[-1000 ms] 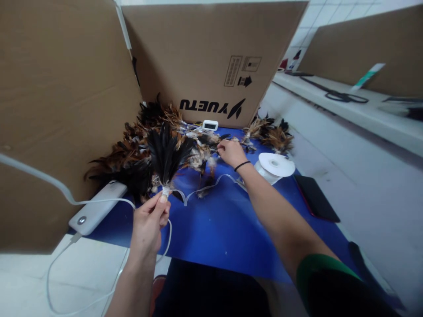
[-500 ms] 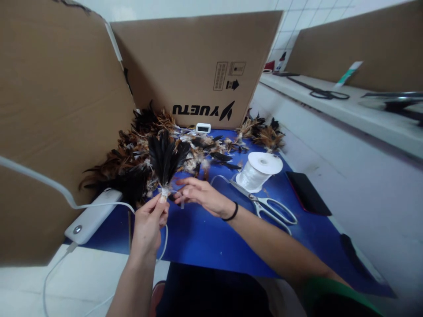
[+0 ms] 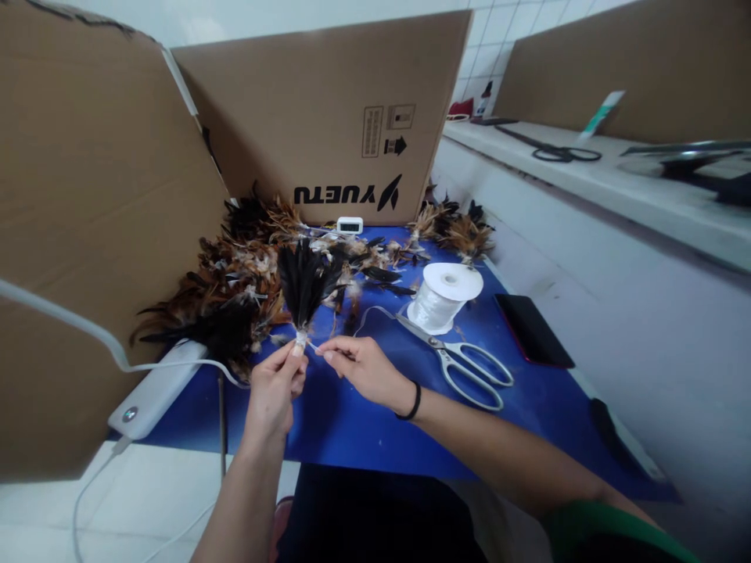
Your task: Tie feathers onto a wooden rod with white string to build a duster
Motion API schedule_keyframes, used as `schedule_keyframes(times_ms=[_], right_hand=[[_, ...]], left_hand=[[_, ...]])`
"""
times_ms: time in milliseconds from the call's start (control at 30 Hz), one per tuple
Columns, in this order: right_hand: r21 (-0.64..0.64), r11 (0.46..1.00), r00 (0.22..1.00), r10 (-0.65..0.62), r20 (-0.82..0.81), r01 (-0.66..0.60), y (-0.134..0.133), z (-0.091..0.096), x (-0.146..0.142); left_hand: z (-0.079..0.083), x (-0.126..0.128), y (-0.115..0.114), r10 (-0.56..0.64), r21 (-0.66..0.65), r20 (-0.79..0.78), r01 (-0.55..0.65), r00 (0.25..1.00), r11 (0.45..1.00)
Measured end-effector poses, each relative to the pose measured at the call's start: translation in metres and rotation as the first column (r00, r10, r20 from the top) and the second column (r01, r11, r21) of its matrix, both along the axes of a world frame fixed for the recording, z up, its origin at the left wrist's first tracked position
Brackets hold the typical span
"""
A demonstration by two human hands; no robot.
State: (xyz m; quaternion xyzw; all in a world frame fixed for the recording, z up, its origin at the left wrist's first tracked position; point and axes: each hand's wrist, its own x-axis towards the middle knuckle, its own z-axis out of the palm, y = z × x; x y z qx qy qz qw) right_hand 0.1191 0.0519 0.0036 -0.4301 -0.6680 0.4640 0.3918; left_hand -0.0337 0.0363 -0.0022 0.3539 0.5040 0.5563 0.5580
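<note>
My left hand (image 3: 273, 389) pinches the bound white base of a black feather bundle (image 3: 305, 283), which stands upright above the blue mat (image 3: 364, 422). My right hand (image 3: 359, 366) is right beside it, fingers pinched on a thin clear tape strand (image 3: 375, 313) at the bundle's base. That strand runs back toward the white tape spool (image 3: 444, 295). White-handled scissors (image 3: 463, 360) lie on the mat just right of my right hand.
A heap of brown and black feathers (image 3: 235, 289) lies at the back left, more feathers (image 3: 454, 227) at the back right. Cardboard walls (image 3: 328, 109) enclose the mat. A white power bank (image 3: 156, 389) with cable sits left, a dark phone (image 3: 533, 330) right, a small timer (image 3: 350, 225) behind.
My right hand came back from the feather pile at the rear and now pinches the strand beside the bundle. The scissors came into view. The left hand kept its hold.
</note>
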Motion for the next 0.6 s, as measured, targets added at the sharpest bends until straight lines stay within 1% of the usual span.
schedule_keyframes(times_ms=[133,367,600], right_hand=[[0.061,0.997,0.998,-0.054,0.020,0.052,-0.001,-0.004,0.005],[-0.047,0.996,0.995,-0.079,-0.068,0.076,-0.001,0.000,0.006],[-0.053,0.996,0.996,-0.075,-0.056,0.072,0.000,-0.004,0.007]], left_hand=[[-0.002,0.006,0.002,-0.024,-0.013,-0.012,0.024,1.000,1.000],[-0.003,0.011,0.003,-0.049,0.021,-0.033,0.050,0.998,0.999],[-0.003,0.013,0.002,-0.063,0.019,0.000,0.063,0.998,0.998]])
